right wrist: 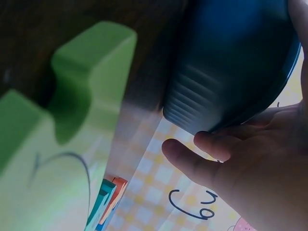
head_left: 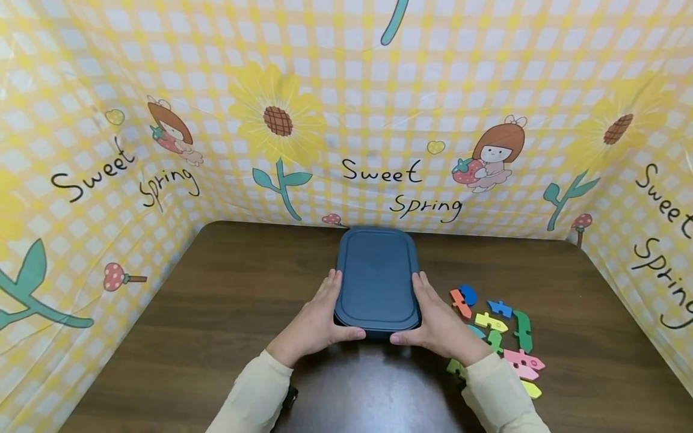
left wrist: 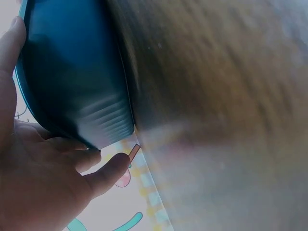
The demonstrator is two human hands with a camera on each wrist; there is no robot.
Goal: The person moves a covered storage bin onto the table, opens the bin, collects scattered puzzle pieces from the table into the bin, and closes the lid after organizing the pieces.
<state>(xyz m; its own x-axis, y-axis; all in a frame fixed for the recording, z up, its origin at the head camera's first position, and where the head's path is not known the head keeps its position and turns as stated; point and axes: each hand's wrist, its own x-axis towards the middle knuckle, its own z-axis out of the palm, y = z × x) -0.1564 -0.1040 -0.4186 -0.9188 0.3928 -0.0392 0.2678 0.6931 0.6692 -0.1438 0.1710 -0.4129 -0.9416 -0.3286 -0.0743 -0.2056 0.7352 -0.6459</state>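
A brown wooden table [head_left: 189,313] is seen from above, enclosed on three sides by a yellow checked backdrop [head_left: 379,108] printed with sunflowers, cartoon girls and the words "Sweet Spring".

At the left, a cream sleeve [head_left: 251,394] leads to the left hand [head_left: 314,322], which is laid against the left edge of a dark blue lidded container [head_left: 377,279]. Its fingers are stretched along the side and its thumb is curled round the near corner, so the container is gripped. In the left wrist view the container's ribbed side [left wrist: 77,77] is seen close up, with the left hand's fingers [left wrist: 103,175] just beneath its edge.

The container sits at the middle of the table, its far end close to the backdrop and its lid on (a flat lid with rounded corners).

The right hand [head_left: 441,325] is placed in mirror fashion on the container's right edge, fingers along the side and thumb wrapped round the near corner, gripping it. In the right wrist view the container's blue wall [right wrist: 231,62] is met by the right hand's fingers [right wrist: 192,161] at its lower edge.

Further right, just beside the right hand, coloured foam puzzle pieces [head_left: 495,334] are scattered on the table: orange, blue, yellow, green and pink. One green piece [right wrist: 91,77] fills the near left of the right wrist view, blurred.
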